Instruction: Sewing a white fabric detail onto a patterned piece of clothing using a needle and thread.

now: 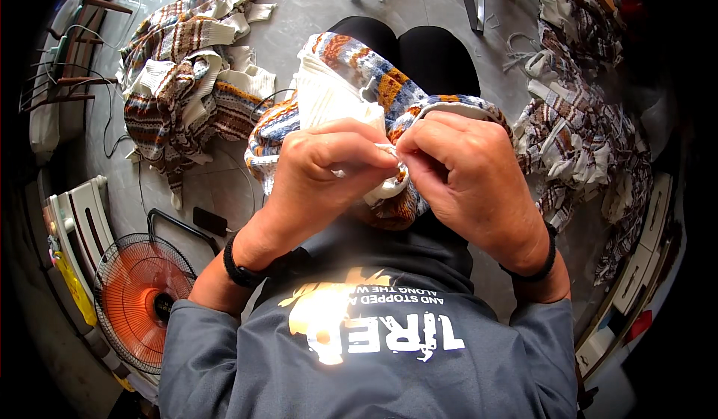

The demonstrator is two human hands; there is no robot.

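Observation:
A knit garment (351, 60) in white, blue, orange and brown lies over my lap, with a cream ribbed part (333, 101). My left hand (321, 176) pinches a small white edge of the garment near its middle. My right hand (471, 187) is pinched on the same white edge, just right of my left fingertips. Both hands hide part of the fabric, and the exact detail between the fingertips is too small to make out.
Piles of striped knitwear (179, 34) and patterned pieces (572, 142) lie on the grey floor (486, 60) at both sides. An orange fan (131, 288), a black phone (209, 220) with cables, a chair (75, 53), metal legs (467, 0) and white drawers (636, 266) surround me.

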